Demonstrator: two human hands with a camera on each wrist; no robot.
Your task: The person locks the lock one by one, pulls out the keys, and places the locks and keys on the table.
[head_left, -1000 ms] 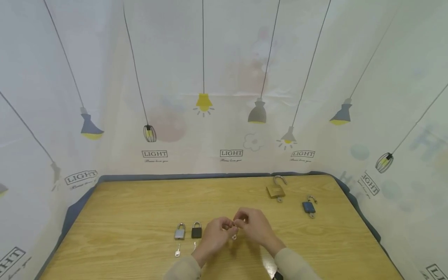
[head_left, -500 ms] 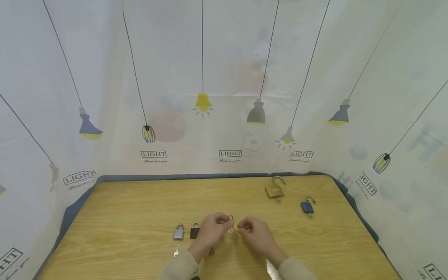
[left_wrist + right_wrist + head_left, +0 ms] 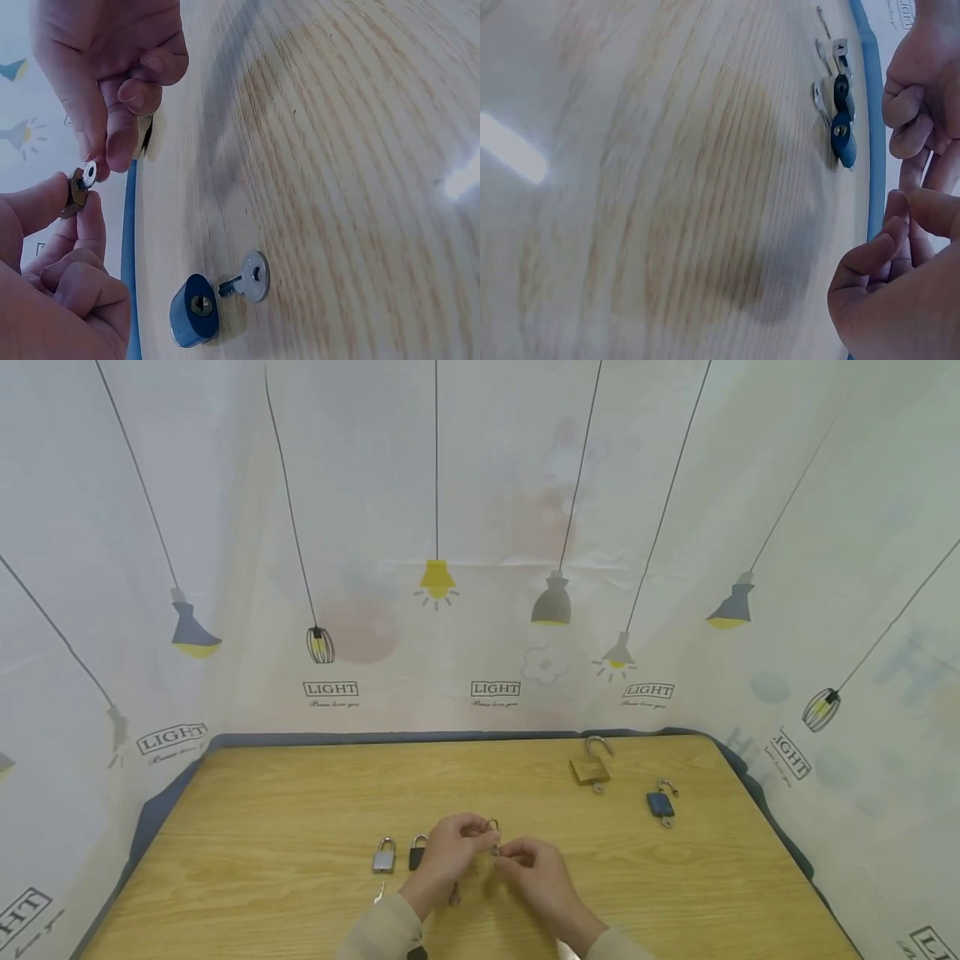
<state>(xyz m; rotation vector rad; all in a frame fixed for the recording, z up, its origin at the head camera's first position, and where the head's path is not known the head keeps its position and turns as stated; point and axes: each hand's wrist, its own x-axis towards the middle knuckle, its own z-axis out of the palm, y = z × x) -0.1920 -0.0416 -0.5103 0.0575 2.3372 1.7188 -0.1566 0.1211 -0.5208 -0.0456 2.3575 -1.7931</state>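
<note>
Wooden desk (image 3: pixel 300 802), lamp-printed white backdrop (image 3: pixel 390 527): above the desk, the left hand (image 3: pixel 450 852) pinches a small brass-coloured metal padlock (image 3: pixel 75 197). Apart a moment ago, the right hand (image 3: pixel 542 875) now pinches the round-headed silver key (image 3: pixel 90 175) at the padlock, seemingly resuming work on it.

The hands (image 3: pixel 448 853) are bare below plain, pale cream sleeves (image 3: pixel 382 930).
</note>
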